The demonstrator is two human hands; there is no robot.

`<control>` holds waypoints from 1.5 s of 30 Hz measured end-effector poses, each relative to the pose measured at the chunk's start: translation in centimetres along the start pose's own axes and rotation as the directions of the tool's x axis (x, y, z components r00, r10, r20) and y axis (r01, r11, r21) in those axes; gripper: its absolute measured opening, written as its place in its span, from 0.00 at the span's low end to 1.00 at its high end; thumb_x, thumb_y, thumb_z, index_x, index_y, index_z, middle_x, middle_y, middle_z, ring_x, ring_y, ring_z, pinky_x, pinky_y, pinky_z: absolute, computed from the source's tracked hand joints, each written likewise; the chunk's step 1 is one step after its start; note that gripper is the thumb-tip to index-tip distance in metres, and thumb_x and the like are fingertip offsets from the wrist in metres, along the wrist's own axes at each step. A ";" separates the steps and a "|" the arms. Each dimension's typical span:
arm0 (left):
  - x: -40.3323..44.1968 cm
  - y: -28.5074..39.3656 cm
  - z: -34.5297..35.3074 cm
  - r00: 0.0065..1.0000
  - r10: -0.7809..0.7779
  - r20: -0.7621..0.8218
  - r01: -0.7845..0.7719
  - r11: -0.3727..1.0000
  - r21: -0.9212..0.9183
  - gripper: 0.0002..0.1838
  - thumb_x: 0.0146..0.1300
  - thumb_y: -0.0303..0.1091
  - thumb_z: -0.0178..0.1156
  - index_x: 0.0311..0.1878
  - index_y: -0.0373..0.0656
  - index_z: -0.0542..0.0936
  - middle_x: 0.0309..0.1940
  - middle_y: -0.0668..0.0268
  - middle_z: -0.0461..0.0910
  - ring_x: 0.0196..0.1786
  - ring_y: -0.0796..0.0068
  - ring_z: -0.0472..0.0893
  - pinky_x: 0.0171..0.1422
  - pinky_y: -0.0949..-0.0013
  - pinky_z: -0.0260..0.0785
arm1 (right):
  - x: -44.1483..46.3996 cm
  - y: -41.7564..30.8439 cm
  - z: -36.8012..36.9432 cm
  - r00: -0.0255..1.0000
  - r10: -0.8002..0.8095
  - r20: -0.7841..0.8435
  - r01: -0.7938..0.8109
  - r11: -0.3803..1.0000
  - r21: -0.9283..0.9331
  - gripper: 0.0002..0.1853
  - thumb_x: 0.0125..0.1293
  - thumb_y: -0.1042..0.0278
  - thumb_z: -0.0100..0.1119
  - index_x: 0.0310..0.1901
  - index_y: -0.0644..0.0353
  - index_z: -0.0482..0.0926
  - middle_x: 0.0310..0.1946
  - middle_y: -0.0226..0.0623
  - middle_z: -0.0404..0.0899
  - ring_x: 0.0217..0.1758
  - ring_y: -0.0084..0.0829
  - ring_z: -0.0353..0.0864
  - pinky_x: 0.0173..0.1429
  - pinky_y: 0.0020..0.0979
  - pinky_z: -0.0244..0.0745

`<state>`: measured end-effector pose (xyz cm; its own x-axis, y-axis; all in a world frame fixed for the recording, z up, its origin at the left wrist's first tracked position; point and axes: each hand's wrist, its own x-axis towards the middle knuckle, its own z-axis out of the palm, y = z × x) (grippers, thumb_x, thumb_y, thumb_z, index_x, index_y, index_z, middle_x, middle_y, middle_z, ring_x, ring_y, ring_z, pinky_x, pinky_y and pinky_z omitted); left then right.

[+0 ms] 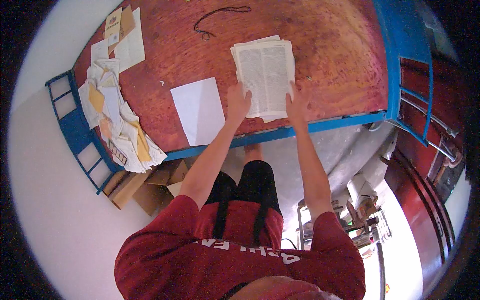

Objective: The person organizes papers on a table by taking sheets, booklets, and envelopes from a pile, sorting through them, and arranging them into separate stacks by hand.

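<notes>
A stack of printed pages (265, 70) lies on the reddish tabletop, its sheets slightly out of line at the top and bottom. My left hand (238, 103) is at the lower left edge of this stack, thumb over the page. At the opposite edge, my right hand (298, 106) has its thumb against the paper and its fingers along the outer side. Between them the two hands grip the stack by its sides. A blank white sheet (200, 111) lies flat to the left of my left hand.
Loose papers and envelopes (112, 107) are heaped along the table's left edge. A dark cord (220, 14) lies at the far side. The table (345, 75) has a blue metal rim (345, 121). Cardboard boxes (152, 196) stand below on the left.
</notes>
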<state>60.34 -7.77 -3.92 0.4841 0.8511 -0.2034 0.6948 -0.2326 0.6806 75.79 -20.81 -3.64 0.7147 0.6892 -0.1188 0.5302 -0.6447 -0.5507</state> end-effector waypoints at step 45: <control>-6.9 -6.1 -7.1 0.931 -0.362 0.053 0.358 0.872 -0.333 0.13 0.61 0.32 0.53 0.46 0.37 0.71 0.28 0.55 0.79 0.31 0.57 0.79 0.34 0.59 0.70 | -5.5 -5.6 3.1 0.989 -0.043 0.144 0.035 0.998 0.060 0.24 0.56 0.68 0.57 0.56 0.59 0.68 0.60 0.50 0.61 0.62 0.48 0.60 0.65 0.42 0.57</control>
<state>48.94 -8.85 -1.66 0.2269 0.8515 -0.4728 0.6024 0.2587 0.7551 67.48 -19.90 -2.45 0.6181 0.7569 -0.2123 0.5265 -0.5991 -0.6032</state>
